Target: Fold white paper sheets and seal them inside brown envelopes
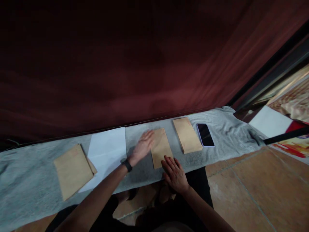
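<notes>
Envelope looks mid-handling, flat on cloth; left hand at its 10 o'clock, right hand at 5, both unclenched, gripping nothing. Brown stack at 2, other envelopes at 8; which are finished, can't tell.

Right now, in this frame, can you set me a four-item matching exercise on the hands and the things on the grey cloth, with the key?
1. Left hand
2. Phone
3. White sheet
4. Right hand

A. Partly under left-side brown envelopes
B. At the near right corner of the middle brown envelope
C. Dark band at its wrist
D. Screen dark

Pairs: 1-C, 2-D, 3-A, 4-B
</notes>
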Action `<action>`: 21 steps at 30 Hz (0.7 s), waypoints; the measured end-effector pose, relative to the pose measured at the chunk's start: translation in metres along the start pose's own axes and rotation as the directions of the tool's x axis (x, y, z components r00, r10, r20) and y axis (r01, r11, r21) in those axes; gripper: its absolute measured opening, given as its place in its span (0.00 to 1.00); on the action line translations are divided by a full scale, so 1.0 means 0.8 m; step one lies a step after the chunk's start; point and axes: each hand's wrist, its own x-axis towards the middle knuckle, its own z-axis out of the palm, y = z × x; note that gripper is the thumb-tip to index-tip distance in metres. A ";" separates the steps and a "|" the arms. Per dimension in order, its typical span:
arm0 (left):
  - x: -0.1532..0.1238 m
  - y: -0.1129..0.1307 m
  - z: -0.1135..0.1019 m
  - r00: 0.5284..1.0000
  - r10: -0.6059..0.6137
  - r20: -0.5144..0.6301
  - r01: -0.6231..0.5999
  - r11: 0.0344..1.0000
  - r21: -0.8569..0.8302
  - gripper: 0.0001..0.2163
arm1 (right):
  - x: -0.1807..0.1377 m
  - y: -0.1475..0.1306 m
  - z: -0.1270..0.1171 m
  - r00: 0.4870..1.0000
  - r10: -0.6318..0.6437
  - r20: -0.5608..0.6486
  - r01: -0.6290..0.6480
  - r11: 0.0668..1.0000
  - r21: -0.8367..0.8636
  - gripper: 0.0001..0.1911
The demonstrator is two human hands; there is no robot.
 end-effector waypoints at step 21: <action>-0.178 0.074 0.065 0.913 0.267 0.308 -0.373 0.853 0.365 0.32 | 0.063 0.026 0.006 0.941 -0.236 0.241 0.210 0.969 0.126 0.27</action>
